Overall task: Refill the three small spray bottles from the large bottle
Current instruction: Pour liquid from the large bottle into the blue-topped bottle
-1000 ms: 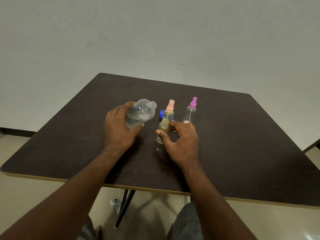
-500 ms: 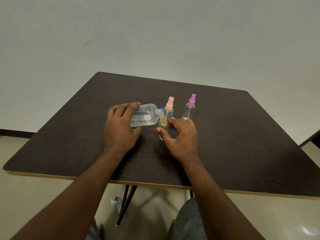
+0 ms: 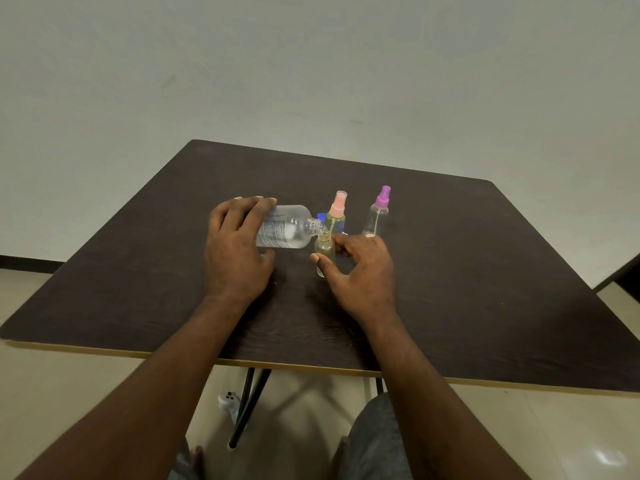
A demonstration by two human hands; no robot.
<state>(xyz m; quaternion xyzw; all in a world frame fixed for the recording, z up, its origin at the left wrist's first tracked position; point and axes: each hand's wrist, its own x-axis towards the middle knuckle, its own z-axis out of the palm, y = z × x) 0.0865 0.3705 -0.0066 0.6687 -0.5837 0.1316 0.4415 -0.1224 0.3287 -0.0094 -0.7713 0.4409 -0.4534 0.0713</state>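
Note:
My left hand (image 3: 237, 251) grips the large clear bottle (image 3: 289, 232), which lies tipped almost level with its open neck right over the mouth of a small uncapped greenish bottle (image 3: 325, 251). My right hand (image 3: 362, 271) holds that small bottle upright on the table between thumb and fingers. Behind it stands a small green bottle with a pink spray top (image 3: 336, 216). To the right stands a clear bottle with a purple spray top (image 3: 378, 213).
The dark wooden table (image 3: 485, 289) has a blue cap (image 3: 322, 216) behind the large bottle's neck. A pale wall rises behind the table. Under the table are its black legs, a white controller (image 3: 228, 403) on the floor and my knees.
My left hand has tipped the large bottle from neck-up to nearly level and brought its neck over the small open bottle. My right hand has kept hold of the small bottle.

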